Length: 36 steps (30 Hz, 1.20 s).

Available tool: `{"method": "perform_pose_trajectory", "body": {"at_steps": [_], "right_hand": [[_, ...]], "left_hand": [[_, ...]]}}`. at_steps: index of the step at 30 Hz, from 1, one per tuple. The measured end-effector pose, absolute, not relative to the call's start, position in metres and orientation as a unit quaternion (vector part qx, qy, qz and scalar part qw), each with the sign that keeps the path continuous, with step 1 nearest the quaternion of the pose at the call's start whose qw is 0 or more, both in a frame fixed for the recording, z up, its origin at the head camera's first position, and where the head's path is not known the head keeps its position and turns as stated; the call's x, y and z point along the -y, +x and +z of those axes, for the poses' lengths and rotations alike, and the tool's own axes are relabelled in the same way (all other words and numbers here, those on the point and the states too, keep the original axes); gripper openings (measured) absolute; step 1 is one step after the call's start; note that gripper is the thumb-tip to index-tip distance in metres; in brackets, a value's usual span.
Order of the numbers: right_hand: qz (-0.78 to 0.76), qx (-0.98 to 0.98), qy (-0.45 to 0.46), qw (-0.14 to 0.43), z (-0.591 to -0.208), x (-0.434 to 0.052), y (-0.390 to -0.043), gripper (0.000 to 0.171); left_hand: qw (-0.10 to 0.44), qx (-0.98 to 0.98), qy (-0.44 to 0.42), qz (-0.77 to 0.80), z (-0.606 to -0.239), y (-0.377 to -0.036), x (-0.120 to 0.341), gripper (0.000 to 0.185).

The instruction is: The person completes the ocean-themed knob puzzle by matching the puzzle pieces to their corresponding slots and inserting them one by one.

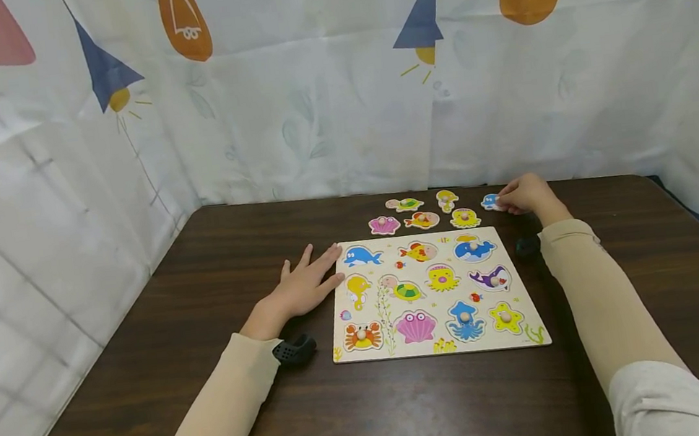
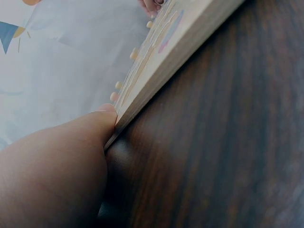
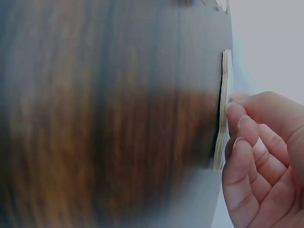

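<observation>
Fingers (image 3: 237, 128) seemingly pinch blue piece (image 1: 490, 202), edge-on at right wrist.

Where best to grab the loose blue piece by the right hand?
Judging by the head view, the blue puzzle piece lies flat and thin on the table, right hand touching it. Pinch its raised peg from above; the flat edges offer fingers little purchase.

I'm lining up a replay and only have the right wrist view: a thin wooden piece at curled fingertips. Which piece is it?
Observer: A small blue puzzle piece; the right hand touches it on the table.
Operator: Where's the board?
Observer: The puzzle board lies nearer the person, with loose pieces beyond it.
Operator: And the other hand?
Observer: The left hand lies flat, fingertips against the board's left edge.
</observation>
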State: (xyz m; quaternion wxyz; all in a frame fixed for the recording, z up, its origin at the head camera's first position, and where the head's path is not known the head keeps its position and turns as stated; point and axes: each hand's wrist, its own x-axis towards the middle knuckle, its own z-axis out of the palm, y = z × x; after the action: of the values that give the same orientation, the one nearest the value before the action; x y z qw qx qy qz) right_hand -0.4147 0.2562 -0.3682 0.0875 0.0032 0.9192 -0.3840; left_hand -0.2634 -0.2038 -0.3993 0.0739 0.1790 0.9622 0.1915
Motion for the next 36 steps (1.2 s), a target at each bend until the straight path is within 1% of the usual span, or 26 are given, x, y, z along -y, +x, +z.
{"method": "perform_pose_trajectory", "body": {"at_steps": [7, 20, 36], "right_hand": [[-0.36, -0.929, -0.019, 0.081, -0.36, -0.261, -0.411, 0.031], [-0.344, -0.934, -0.071, 0.067, -0.34, -0.262, -0.385, 0.032], [-0.341, -0.929, -0.119, 0.078, -0.338, -0.261, -0.36, 0.031]], "left_hand": [[0.072, -0.963, 0.178, 0.188, -0.4, -0.264, 0.204, 0.069], [0.073, -0.963, 0.177, 0.189, -0.398, -0.262, 0.203, 0.069], [0.07, -0.963, 0.177, 0.192, -0.398, -0.26, 0.204, 0.069]]}}
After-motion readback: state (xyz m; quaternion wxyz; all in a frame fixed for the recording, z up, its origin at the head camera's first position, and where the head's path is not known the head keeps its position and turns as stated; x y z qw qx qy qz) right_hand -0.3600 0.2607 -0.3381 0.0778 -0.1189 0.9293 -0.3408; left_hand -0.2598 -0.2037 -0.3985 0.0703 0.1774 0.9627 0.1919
